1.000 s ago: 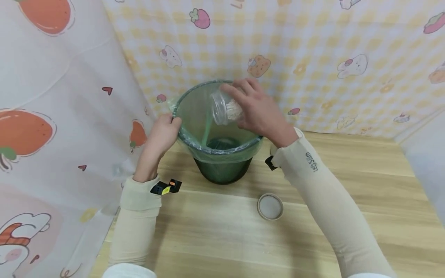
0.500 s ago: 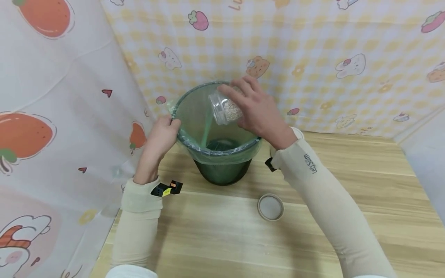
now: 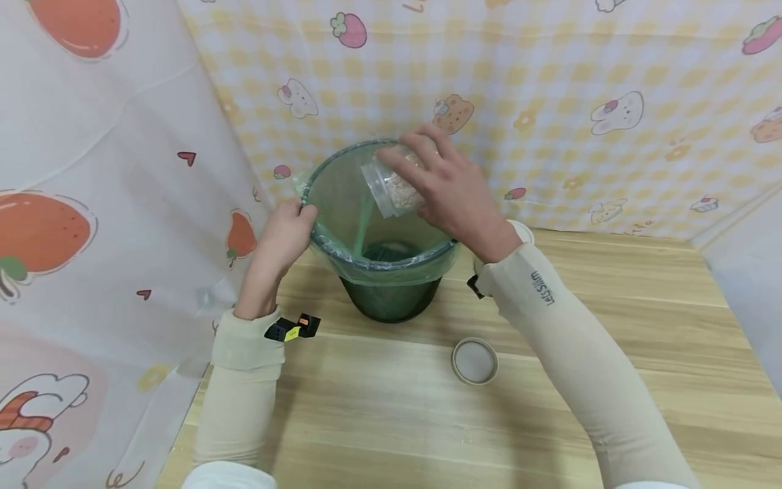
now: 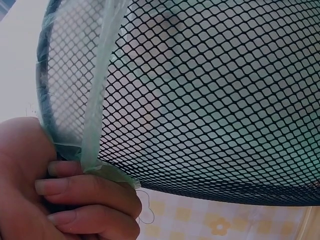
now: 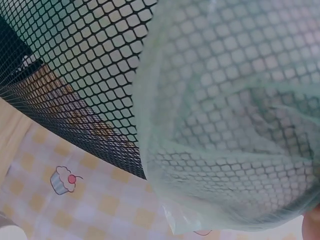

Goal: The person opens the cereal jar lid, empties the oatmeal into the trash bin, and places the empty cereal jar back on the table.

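My right hand (image 3: 455, 190) grips a clear jar (image 3: 397, 192) from above and holds it on its side over a dark mesh wastebasket (image 3: 391, 302). Pale flakes fill part of the jar, whose uncovered mouth faces left over the opening. A thin green bin liner (image 3: 385, 273) lines the basket and folds over its rim. At the basket's left edge, my left hand (image 3: 286, 234) grips the rim and liner; in the left wrist view its fingers (image 4: 95, 192) curl round a gathered bit of the film. Through the right wrist camera, mesh and liner hide most of the right hand.
On the wooden table (image 3: 391, 407), a round lid (image 3: 474, 361) lies in front of the basket. Something with a round white top (image 3: 522, 233) stands behind the right wrist. Patterned cloth walls rise behind the basket (image 3: 550, 54) and along the left side (image 3: 146, 238).
The jar has shifted slightly left and tipped a little further, and its flakes have slid closer to the mouth. The left hand keeps its place on the rim.
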### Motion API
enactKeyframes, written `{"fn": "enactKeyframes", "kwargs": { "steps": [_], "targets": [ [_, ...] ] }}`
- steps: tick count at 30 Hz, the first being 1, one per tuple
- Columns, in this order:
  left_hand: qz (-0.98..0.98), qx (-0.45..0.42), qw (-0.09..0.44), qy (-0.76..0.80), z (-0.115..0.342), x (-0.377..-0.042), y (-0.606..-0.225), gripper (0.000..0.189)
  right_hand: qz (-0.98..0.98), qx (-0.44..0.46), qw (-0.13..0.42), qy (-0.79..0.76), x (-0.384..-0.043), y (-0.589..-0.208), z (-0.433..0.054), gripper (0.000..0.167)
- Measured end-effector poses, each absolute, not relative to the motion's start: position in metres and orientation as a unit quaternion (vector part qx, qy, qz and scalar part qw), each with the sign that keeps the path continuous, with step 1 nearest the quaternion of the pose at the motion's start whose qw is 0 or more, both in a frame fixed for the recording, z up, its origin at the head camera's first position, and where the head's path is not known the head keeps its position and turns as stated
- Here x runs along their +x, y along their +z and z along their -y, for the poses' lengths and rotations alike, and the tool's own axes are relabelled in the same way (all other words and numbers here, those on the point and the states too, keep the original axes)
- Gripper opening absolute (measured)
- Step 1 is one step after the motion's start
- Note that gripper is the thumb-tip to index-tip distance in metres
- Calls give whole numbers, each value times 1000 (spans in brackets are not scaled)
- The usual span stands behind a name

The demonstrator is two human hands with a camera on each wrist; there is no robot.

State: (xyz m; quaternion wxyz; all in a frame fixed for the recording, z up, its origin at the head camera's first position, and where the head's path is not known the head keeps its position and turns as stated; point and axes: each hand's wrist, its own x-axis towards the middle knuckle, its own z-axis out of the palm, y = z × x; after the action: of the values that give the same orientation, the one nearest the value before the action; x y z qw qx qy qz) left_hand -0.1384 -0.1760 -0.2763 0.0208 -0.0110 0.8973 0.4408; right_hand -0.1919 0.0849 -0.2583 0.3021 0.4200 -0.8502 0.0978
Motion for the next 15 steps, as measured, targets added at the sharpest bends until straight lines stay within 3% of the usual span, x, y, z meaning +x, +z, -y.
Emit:
{"fn": "enactKeyframes", "kwargs": {
  "steps": [15],
  "targets": [
    [-898, -8, 21, 440, 177, -137, -275, 24, 850, 421, 306, 78, -190, -256, -83, 77]
  ]
}}
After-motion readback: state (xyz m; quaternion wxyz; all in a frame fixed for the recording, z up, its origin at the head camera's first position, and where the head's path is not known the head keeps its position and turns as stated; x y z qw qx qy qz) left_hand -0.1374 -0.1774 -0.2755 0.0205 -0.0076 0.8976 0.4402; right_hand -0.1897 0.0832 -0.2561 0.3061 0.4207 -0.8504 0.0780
